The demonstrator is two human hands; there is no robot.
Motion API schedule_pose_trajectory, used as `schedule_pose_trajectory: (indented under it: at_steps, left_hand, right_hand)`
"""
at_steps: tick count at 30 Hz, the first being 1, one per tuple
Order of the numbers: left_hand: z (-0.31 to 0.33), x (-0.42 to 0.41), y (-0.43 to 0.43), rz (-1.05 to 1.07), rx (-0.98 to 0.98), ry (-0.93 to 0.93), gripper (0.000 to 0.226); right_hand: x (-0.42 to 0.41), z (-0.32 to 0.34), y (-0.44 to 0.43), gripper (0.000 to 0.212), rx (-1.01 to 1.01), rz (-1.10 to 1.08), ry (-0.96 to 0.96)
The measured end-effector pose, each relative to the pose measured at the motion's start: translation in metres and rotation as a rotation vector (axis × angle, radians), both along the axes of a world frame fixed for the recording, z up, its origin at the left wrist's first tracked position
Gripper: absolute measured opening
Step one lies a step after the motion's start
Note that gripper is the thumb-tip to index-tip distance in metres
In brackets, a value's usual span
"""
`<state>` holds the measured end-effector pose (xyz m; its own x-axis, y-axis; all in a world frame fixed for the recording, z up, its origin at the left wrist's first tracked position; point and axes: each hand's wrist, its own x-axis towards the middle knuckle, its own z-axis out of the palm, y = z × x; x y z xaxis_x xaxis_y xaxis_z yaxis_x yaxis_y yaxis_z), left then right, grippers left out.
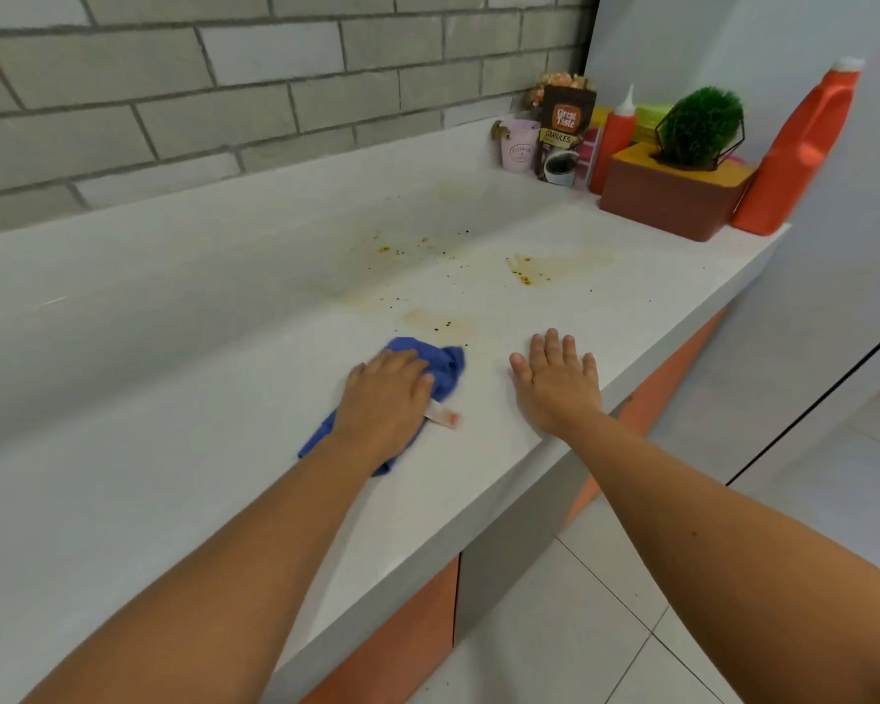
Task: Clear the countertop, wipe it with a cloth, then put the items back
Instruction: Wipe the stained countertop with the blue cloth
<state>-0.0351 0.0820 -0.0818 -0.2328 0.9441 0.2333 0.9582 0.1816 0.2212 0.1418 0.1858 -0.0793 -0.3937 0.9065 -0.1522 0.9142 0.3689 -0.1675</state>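
A white countertop [224,398] runs from lower left to upper right. Brown stains and dark specks [522,269] mark its middle. My left hand [384,398] presses flat on a crumpled blue cloth [443,363] with a small white and red tag. Flat on the counter near the front edge, a little right of the cloth, lies my right hand [560,381] with fingers straight. At the far right end stand an orange bottle [798,149], a green plant in a brown box [676,188], a red squeeze bottle [616,137], a coffee granules pouch [562,134] and a pink cup [519,147].
A grey brick wall [224,94] backs the counter above a white upstand. Orange cabinet fronts [407,637] sit under the counter. White floor tiles [580,627] lie at the lower right. A white wall closes off the right end.
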Motion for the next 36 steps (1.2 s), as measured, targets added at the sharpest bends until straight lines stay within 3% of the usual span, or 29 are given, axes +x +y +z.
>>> schedule_pose_trajectory:
  at_steps: [5, 11, 15, 17, 19, 23, 26, 32, 34, 36]
  left_hand:
    - [0.002, -0.041, 0.028, 0.216, -0.038, -0.124, 0.040]
    - [0.003, 0.030, 0.023, -0.132, -0.039, -0.128, 0.041]
    - [-0.002, 0.004, 0.000, -0.234, -0.066, -0.102, 0.058]
    - [-0.002, -0.031, 0.006, -0.138, -0.058, -0.060, 0.061]
    - [-0.001, -0.059, 0.018, 0.026, -0.100, -0.035, 0.045]
    - [0.004, -0.049, 0.042, 0.153, -0.179, -0.016, 0.044]
    - [0.005, -0.003, 0.047, 0.047, -0.182, -0.016, 0.045]
    - [0.008, 0.076, -0.027, -0.259, -0.185, -0.097, 0.044]
    - [0.007, 0.073, -0.064, -0.273, -0.193, -0.123, 0.050]
    - [0.006, 0.060, -0.089, -0.163, -0.193, -0.129, 0.068]
  right_hand:
    - [0.000, -0.004, 0.002, 0.061, 0.015, -0.013, -0.001]
    - [-0.001, -0.002, 0.000, 0.059, 0.002, -0.041, 0.078]
    - [0.000, -0.001, -0.003, 0.058, 0.005, -0.049, 0.114]
    - [0.000, 0.000, -0.003, 0.059, -0.011, -0.045, 0.096]
    - [0.000, -0.001, -0.002, 0.059, -0.009, -0.041, 0.073]
    - [0.000, -0.005, -0.001, 0.059, 0.002, -0.041, 0.078]
    - [0.001, -0.007, -0.001, 0.060, 0.047, -0.066, 0.218]
    - [0.015, 0.002, -0.001, 0.055, -0.005, -0.054, 0.746]
    - [0.025, 0.004, 0.010, 0.052, 0.016, -0.025, 0.626]
    - [0.034, 0.003, 0.022, 0.055, 0.030, 0.001, 0.305]
